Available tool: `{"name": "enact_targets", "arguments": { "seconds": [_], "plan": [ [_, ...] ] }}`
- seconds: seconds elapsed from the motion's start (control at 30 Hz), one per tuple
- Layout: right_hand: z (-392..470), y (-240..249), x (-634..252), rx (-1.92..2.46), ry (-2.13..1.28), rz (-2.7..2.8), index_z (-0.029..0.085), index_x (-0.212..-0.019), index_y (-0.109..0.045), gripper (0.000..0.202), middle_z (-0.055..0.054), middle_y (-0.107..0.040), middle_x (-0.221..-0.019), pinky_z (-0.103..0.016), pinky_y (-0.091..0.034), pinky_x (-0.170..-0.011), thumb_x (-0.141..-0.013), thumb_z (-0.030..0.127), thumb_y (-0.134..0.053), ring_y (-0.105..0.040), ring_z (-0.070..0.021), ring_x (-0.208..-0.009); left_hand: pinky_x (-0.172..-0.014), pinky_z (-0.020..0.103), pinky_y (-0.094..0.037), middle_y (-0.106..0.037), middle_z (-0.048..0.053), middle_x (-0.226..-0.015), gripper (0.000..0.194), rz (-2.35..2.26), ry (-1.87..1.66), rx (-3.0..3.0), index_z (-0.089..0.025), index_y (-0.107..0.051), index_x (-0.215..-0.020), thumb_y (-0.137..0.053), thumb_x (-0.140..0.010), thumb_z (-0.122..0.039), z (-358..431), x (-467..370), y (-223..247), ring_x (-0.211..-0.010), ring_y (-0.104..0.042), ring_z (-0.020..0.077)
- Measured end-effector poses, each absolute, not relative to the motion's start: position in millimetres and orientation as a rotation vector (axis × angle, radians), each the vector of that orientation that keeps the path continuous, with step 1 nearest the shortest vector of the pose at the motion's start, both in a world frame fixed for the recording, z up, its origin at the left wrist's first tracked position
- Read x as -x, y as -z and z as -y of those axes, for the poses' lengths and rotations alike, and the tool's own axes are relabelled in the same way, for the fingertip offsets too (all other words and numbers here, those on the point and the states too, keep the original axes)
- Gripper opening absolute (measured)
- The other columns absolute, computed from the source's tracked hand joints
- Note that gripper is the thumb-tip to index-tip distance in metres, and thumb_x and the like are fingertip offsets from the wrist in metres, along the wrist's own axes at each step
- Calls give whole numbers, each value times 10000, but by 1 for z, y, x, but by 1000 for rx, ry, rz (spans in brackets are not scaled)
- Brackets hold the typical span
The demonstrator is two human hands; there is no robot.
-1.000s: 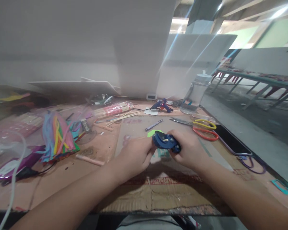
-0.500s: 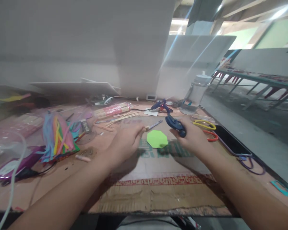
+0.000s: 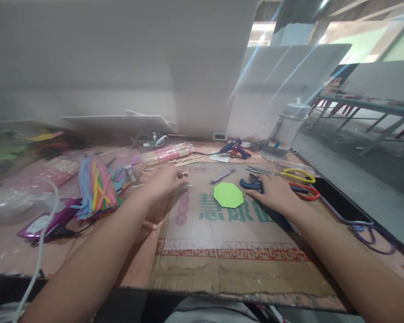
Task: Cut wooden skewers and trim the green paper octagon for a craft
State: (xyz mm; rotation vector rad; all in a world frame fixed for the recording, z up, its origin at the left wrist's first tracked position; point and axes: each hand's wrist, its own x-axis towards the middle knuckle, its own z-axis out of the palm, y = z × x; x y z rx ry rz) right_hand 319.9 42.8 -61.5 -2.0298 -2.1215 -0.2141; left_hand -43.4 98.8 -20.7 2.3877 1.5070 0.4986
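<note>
My left hand [image 3: 163,181] is over the left edge of the clear sheet, its fingertips pinched on a short wooden stick [image 3: 184,173]. Another pale stick bit shows just below those fingers. At right, my right hand [image 3: 278,190] is low over a dark blue hand cutter [image 3: 252,184], thumb and fingers about its body, palm hiding part of the handle. Between the hands lies a bright green octagon [image 3: 228,195], flat on the sheet. A pen [image 3: 223,176] lies just behind it. Scissors with yellow and red handles [image 3: 298,176] lie beside my right hand.
A glue gun [image 3: 235,149] with a lit red light stands at the back. Bundled wooden sticks [image 3: 168,153] and colourful pipe cleaners [image 3: 97,188] lie left. A phone [image 3: 343,202] and a clear bottle [image 3: 287,130] are near the table's right edge.
My left hand has moved left, away from the octagon, with the short stick. My right hand has lowered the cutter to the table by the scissors. The view has shifted slightly.
</note>
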Motion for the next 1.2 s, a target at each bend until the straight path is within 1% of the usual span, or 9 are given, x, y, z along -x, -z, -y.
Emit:
{"name": "enact_targets", "arguments": {
  "seconds": [0.27, 0.37, 0.43, 0.6, 0.77, 0.87, 1.07, 1.13, 1.2],
  "plan": [
    [-38, 48, -310, 1752, 263, 2136, 119, -1245, -629, 450, -190, -659, -1224, -472, -478, -985, -959, 455, -539, -600, -338, -1182, -790, 315, -459, -752, 105, -942, 155, -1441, -402, -2471, -187, -739, -860, -609, -880, -268, -95, 19, 42, -894, -674, 254],
    [-22, 38, -291, 1558, 150, 2143, 164, -1154, -652, 313, -116, -719, -1077, -398, -521, -894, -981, 388, -519, -673, -263, -1022, -810, 324, -466, -740, 122, -1011, 235, -1441, -490, -2443, -167, -720, -953, -525, -953, -300, -75, 5, 26, -950, -668, 254],
    [-7, 31, -275, 1388, 19, 2148, 196, -1179, -644, 282, -77, -742, -996, -357, -537, -810, -982, 366, -537, -700, -223, -900, -805, 302, -469, -744, 67, -1023, 241, -1342, -549, -2419, -201, -705, -988, -496, -977, -321, -54, -9, 14, -946, -667, 220],
    [24, 19, -244, 1104, -94, 2133, 239, -1064, -680, 154, -52, -774, -993, -291, -546, -765, -975, 276, -560, -723, -179, -860, -736, 273, -466, -712, 19, -891, 175, -913, -694, -2152, -199, -668, -894, -530, -960, -283, -13, -37, -3, -850, -645, 187],
    [32, 11, -241, 944, -69, 2179, 227, -1000, -698, 205, -61, -760, -890, -285, -518, -711, -976, 181, -499, -692, -174, -808, -776, 270, -477, -681, 9, -876, 100, -781, -670, -1999, -192, -659, -873, -576, -918, -223, -8, -38, -5, -863, -622, 175],
    [37, -6, -252, 1000, -264, 2199, 214, -935, -688, 124, -48, -733, -843, -264, -503, -675, -952, 228, -565, -660, -159, -750, -780, 275, -481, -666, 15, -906, 160, -755, -728, -1957, -198, -645, -952, -545, -959, -323, -8, -31, -7, -853, -604, 168],
    [43, -48, -285, 626, -1434, 2497, 200, -872, -773, 294, -67, -746, -766, -270, -530, -724, -977, 410, -596, -706, -174, -749, -815, 296, -478, -600, 34, -847, 378, -721, -973, -1881, -187, -620, -893, -386, -1032, -450, -10, -19, -9, -853, -574, 172],
    [37, -48, -291, 708, -1406, 2489, 190, -846, -772, 391, -73, -740, -749, -275, -527, -699, -974, 498, -568, -697, -177, -718, -792, 290, -469, -599, 32, -847, 356, -741, -995, -1871, -182, -664, -951, -420, -1025, -430, -10, -18, -7, -842, -566, 169],
    [25, -39, -297, 984, -1102, 2340, 195, -813, -739, 424, -58, -729, -745, -276, -521, -658, -957, 552, -563, -675, -172, -685, -745, 280, -454, -576, 18, -802, 325, -770, -1017, -1855, -182, -694, -1033, -451, -1015, -398, -11, -18, -6, -795, -549, 160]
  ]
}}
